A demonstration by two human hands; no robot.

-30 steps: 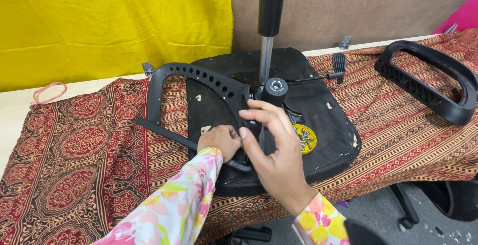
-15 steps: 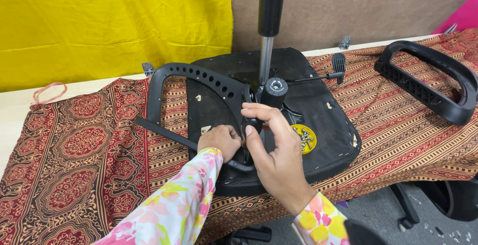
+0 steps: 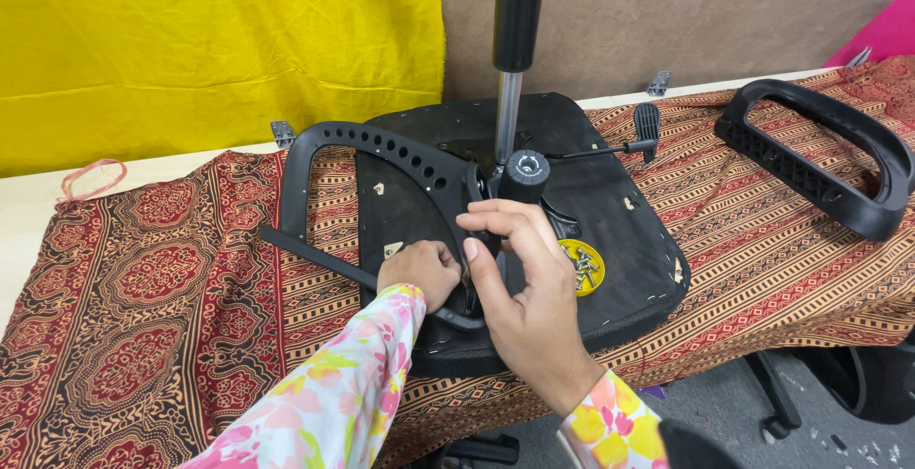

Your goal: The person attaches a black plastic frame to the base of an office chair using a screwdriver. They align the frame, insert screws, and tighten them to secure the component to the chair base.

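Observation:
An upturned black chair seat (image 3: 610,202) lies on a patterned cloth, with a gas-lift column (image 3: 515,21) rising from its middle. A black armrest loop (image 3: 362,145) rests across the seat's left part. My left hand (image 3: 419,274) is closed on the armrest's lower end where it meets the seat. My right hand (image 3: 519,278) hovers beside it, fingers curled over the same joint; what it pinches is hidden. A yellow lid (image 3: 581,267) with several screws sits on the seat, right of my right hand.
A second black armrest loop (image 3: 820,159) lies on the cloth (image 3: 162,307) at the right. A yellow sheet (image 3: 210,40) hangs behind. A black lever handle (image 3: 646,124) sticks out near the column. Chair base wheels (image 3: 858,383) stand on the floor at lower right.
My right hand's fingers have shifted slightly over the armrest joint. The left hand and the armrest have stayed in place.

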